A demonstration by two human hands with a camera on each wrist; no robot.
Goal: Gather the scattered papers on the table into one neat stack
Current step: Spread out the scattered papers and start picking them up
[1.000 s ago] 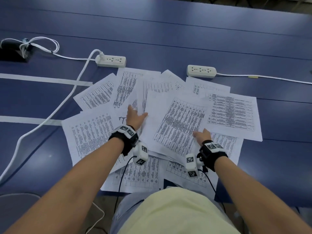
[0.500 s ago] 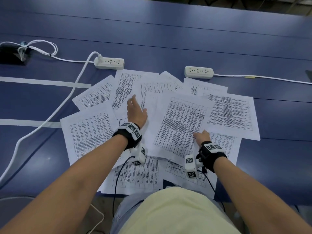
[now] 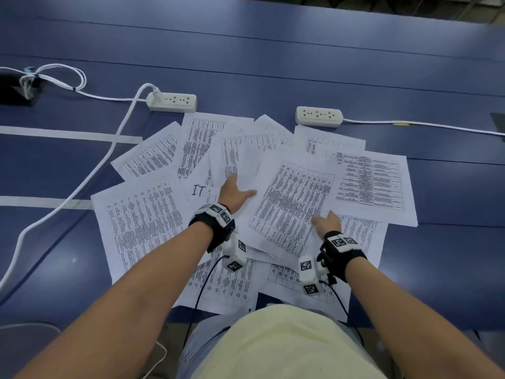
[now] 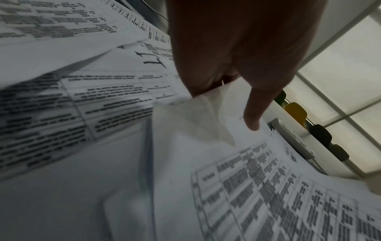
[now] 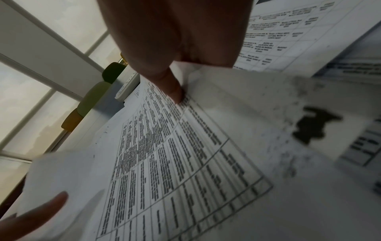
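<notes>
Several printed white sheets lie fanned and overlapping on the blue table [image 3: 273, 50]. A table-printed central sheet [image 3: 292, 203] lies on top of them. My left hand [image 3: 237, 188] is at its left edge, thumb on top and fingers hidden beneath paper. In the left wrist view, my left hand [image 4: 224, 109] pinches a sheet edge this way. My right hand [image 3: 325, 221] holds the central sheet's right edge. The right wrist view shows my right hand [image 5: 191, 79] with the thumb pressed on the print and the fingers tucked behind the sheet. A sheet marked "IT" [image 3: 198, 190] lies just left of my left hand.
Two white power strips [image 3: 172, 102] [image 3: 318, 116] lie just beyond the papers. A thick white cable [image 3: 82, 181] runs down the left side. White tape strips [image 3: 68, 134] cross the table at left, and a black object [image 3: 13, 88] sits far left. Some sheets overhang the near table edge.
My left hand reached forward, then drew back and to the right, to the central sheet's left edge. My right hand has stayed at the right edge.
</notes>
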